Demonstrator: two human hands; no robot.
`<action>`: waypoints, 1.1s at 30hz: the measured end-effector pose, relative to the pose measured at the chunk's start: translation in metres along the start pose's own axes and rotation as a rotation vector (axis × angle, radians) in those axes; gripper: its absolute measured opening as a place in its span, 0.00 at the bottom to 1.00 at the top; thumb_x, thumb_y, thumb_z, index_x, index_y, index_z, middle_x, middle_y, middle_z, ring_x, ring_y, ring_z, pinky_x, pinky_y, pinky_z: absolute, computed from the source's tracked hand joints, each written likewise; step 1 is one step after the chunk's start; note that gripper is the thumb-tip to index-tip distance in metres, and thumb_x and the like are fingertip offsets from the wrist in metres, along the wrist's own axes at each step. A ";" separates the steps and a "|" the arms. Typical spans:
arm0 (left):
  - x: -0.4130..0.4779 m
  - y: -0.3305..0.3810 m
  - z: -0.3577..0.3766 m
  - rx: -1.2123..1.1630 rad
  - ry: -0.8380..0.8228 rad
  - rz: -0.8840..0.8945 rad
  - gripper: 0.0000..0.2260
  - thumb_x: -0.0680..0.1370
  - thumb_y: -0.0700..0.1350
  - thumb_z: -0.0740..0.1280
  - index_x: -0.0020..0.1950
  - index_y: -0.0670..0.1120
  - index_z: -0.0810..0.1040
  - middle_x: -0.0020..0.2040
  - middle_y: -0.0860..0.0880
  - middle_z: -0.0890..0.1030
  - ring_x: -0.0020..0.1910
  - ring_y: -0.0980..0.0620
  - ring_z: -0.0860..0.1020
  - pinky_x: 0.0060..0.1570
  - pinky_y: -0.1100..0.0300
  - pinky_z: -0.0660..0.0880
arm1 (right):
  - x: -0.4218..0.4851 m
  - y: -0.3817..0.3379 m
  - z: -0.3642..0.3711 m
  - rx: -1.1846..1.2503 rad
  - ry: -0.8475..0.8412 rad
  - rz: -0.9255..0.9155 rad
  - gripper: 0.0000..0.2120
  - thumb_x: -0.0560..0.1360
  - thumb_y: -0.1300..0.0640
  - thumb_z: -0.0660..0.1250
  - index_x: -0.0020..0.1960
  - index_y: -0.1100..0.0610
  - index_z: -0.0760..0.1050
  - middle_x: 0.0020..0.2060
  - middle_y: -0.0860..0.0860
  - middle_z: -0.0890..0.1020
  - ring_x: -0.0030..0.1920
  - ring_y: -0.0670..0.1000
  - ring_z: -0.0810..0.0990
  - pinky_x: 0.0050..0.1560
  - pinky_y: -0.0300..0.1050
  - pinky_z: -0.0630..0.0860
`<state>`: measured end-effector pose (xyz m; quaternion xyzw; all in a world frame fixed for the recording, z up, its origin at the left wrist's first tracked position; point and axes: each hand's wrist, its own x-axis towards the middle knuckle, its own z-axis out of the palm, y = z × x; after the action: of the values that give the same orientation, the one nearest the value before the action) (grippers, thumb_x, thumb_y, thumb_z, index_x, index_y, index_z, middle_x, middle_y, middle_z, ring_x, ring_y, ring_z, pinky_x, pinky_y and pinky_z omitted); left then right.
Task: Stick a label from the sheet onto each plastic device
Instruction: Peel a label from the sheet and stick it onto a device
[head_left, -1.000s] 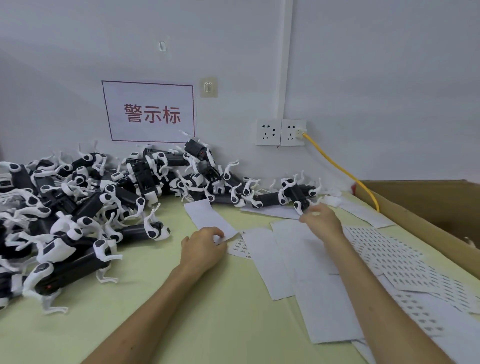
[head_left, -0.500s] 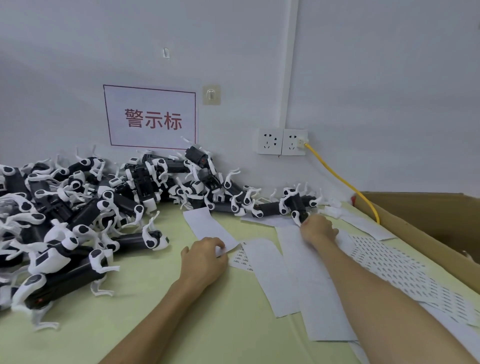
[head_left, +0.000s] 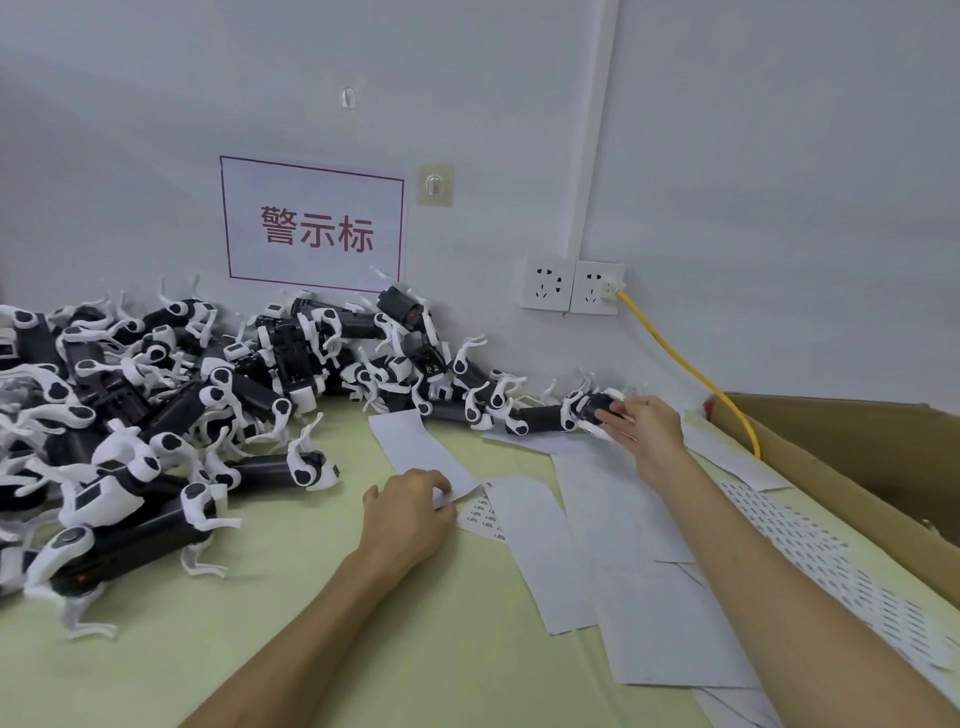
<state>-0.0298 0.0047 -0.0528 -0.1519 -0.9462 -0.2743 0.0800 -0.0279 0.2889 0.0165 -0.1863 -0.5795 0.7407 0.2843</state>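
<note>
Right hand (head_left: 644, 431), centre right of frame: fingers curled round end of plastic device (head_left: 592, 408) at right tail of heap, close to wall.
Left hand (head_left: 410, 514), centre: fingertips pinch near edge of white strip (head_left: 415, 447).
Label sheet (head_left: 483, 514) peeks out just right of that hand.
Pile of devices (head_left: 171, 415) fills left of frame. Labels on them too small to tell, so done count unclear.
Judgement: next device being fetched, no label on it yet, and much of heap likely left.
</note>
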 end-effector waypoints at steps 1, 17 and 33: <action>0.000 0.000 0.000 0.001 0.001 0.001 0.13 0.80 0.46 0.62 0.63 0.51 0.79 0.66 0.55 0.79 0.63 0.51 0.75 0.69 0.49 0.61 | -0.001 0.003 -0.001 -0.023 0.042 -0.025 0.10 0.82 0.67 0.57 0.44 0.59 0.71 0.48 0.57 0.79 0.49 0.58 0.83 0.51 0.47 0.80; -0.003 0.005 -0.001 0.013 -0.020 0.000 0.14 0.80 0.44 0.61 0.65 0.50 0.78 0.67 0.52 0.78 0.65 0.49 0.73 0.69 0.49 0.62 | -0.016 0.009 0.104 -0.923 -0.162 -0.604 0.35 0.74 0.58 0.72 0.76 0.58 0.61 0.72 0.57 0.67 0.70 0.59 0.70 0.67 0.55 0.68; -0.005 0.000 0.000 -0.008 -0.019 0.027 0.15 0.80 0.44 0.60 0.64 0.49 0.79 0.65 0.51 0.78 0.66 0.48 0.72 0.73 0.47 0.58 | -0.025 0.013 0.255 -1.115 -0.442 -0.874 0.17 0.69 0.68 0.70 0.54 0.58 0.69 0.53 0.55 0.70 0.47 0.58 0.76 0.45 0.51 0.74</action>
<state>-0.0251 0.0032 -0.0537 -0.1674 -0.9437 -0.2756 0.0742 -0.1656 0.0783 0.0690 0.0979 -0.9347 0.1759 0.2931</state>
